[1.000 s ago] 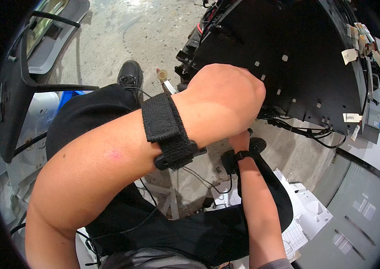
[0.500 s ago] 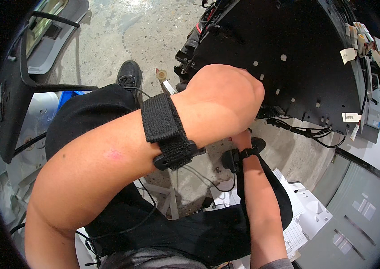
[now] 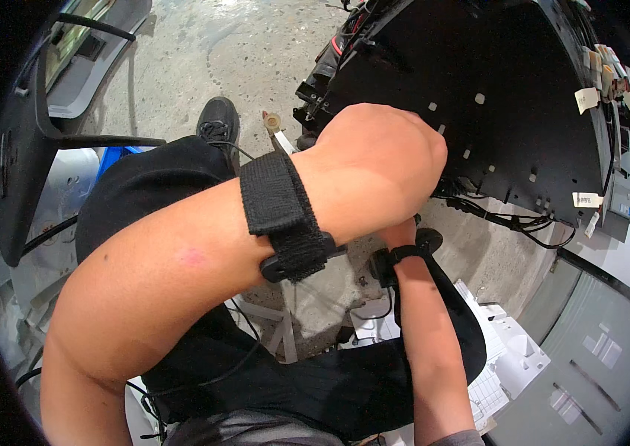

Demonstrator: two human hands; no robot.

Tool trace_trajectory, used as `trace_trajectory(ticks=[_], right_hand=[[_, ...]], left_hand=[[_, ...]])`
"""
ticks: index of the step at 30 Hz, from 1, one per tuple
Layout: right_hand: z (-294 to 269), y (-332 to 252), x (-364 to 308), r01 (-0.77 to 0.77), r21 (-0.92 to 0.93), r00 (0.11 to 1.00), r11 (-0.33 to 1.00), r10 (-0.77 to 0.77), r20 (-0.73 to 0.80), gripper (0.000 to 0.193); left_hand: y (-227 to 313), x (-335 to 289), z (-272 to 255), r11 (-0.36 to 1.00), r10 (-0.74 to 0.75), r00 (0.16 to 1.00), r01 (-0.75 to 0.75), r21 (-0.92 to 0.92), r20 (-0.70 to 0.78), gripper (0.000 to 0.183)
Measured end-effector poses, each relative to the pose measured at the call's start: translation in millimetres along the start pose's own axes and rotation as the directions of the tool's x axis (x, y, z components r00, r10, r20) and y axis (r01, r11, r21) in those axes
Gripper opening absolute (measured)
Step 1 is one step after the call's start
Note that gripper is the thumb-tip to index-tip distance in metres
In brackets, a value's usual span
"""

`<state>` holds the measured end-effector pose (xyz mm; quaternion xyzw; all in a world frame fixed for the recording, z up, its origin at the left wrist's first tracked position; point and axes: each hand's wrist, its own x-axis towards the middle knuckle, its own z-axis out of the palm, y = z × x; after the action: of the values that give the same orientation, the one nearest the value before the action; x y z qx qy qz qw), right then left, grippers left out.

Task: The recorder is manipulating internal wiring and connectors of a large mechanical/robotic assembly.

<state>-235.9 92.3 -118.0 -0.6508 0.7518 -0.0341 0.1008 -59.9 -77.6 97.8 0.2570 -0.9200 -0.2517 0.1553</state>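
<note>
My left hand [image 3: 383, 157] is curled into a closed shape, back and knuckles facing up, in front of the black flat-sided panel [image 3: 471, 70]. Its fingertips and whatever they grip are hidden beneath it. A black strap [image 3: 274, 197] circles the left wrist. Just below the left hand is my right hand [image 3: 402, 233], mostly covered by it, so its fingers do not show. A thin black band with a dark device [image 3: 383, 267] is at the right wrist. Dark cables [image 3: 501, 217] hang along the lower edge of the panel, near both hands.
Tagged connectors and wires [image 3: 603, 74] line the panel's right side. A black-framed chair-like object [image 3: 29, 149] stands at left. White papers [image 3: 490, 379] and a white moulded part [image 3: 519, 357] lie at lower right, near a glass-panelled door [image 3: 590, 357]. My shoe [image 3: 218, 123] rests on the speckled floor.
The panel and both hands sit slightly farther right in the view. My left hand keeps its curled shape, and the right hand stays beneath it.
</note>
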Motion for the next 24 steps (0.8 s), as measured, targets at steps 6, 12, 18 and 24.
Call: trace_trajectory(ticks=[6, 12, 18, 24], right_hand=[[3.2, 18.2, -6.8, -0.096, 0.095, 0.992, 0.991, 0.087, 0.095, 0.020], [3.0, 16.4, -6.2, -0.239, 0.127, 0.970, 0.963, 0.232, 0.074, 0.025], [-14.5, 1.0, -2.7, -0.773, 0.347, 0.627, 0.531, 0.556, 0.545, 0.031], [19.9, 36.4, -16.7, -0.293, 0.152, 0.938, 0.944, 0.254, 0.235, 0.033]], left_hand=[[1.0, 0.5, -0.6, 0.999, 0.005, 1.000, -0.005, -0.037, -0.001, 0.019], [2.4, 1.0, -0.3, 0.999, -0.001, 0.999, 0.003, -0.034, 0.035, 0.019], [0.2, 0.2, 1.8, 1.000, -0.010, 0.999, 0.011, -0.012, 0.041, 0.019], [4.8, 3.8, 2.1, 1.000, 0.007, 0.999, -0.007, -0.005, 0.043, 0.018]])
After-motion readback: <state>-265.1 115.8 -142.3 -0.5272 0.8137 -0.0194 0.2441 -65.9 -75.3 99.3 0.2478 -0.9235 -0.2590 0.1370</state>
